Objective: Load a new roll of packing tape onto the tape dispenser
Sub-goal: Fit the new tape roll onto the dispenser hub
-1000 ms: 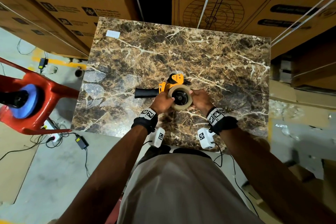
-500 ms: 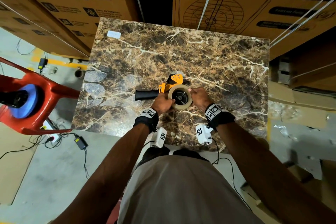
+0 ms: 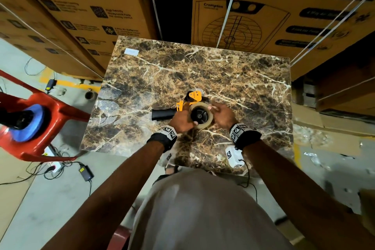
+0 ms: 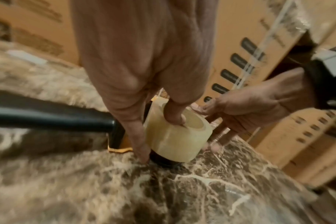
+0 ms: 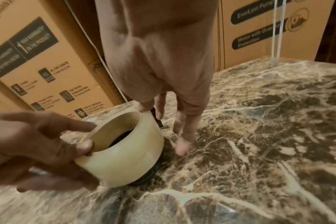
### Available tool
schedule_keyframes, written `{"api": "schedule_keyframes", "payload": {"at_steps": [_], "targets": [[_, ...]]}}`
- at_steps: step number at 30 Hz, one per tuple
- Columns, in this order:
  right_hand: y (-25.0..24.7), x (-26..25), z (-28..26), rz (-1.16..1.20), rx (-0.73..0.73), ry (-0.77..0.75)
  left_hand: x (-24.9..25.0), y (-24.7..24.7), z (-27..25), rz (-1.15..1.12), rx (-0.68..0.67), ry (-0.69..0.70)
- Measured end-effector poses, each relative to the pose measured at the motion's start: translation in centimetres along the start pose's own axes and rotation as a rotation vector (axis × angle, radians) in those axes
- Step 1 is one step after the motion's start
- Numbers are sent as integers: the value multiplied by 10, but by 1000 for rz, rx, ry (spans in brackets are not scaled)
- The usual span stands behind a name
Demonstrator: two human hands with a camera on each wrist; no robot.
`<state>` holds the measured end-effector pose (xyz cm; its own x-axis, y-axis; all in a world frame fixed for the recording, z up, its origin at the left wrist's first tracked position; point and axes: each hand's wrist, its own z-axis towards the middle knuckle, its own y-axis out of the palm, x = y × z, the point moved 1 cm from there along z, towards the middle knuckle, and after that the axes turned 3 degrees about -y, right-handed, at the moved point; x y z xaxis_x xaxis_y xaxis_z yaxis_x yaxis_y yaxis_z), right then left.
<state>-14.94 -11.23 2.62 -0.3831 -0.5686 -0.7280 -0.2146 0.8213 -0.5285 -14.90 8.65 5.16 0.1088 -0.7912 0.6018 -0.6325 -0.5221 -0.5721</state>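
Tape roll [image 3: 201, 115] on black hub of tape dispenser [image 3: 183, 105], lying on marble table [image 3: 233, 79]. Left hand [image 3: 182, 121] pinching roll, thumb over rim. Right hand [image 3: 221, 115] fingers extended, tips at roll's far side. Head view only: black handle, orange frame. Wrist views only: roll tilted, hub exposed beneath.

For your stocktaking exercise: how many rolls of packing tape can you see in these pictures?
1. The tape roll sits on the dispenser near the middle of the marble table, held by the left hand, with the right hand beside it. Others may be out of view.
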Motion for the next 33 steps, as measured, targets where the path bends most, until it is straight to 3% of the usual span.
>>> {"api": "schedule_keyframes", "payload": {"at_steps": [3, 6, 11, 21, 30, 33], "targets": [[2, 16, -7, 80, -111, -129, -10, 1, 14, 79, 21, 68], [9, 57, 4, 77, -232, -135, -45, 20, 60, 88, 17, 51], [1, 30, -17, 194, -169, -141, -5, -7, 21, 97, 52, 42], [2, 25, -8, 304, -182, -104, -3, 3, 18, 125, 97, -99], [-3, 20, -4, 290, -193, -54, -1, -1, 28, 220, 93, -6], [-1, 19, 1, 183, -231, -79, 11, -12, 22, 338, 68, 56]]}}
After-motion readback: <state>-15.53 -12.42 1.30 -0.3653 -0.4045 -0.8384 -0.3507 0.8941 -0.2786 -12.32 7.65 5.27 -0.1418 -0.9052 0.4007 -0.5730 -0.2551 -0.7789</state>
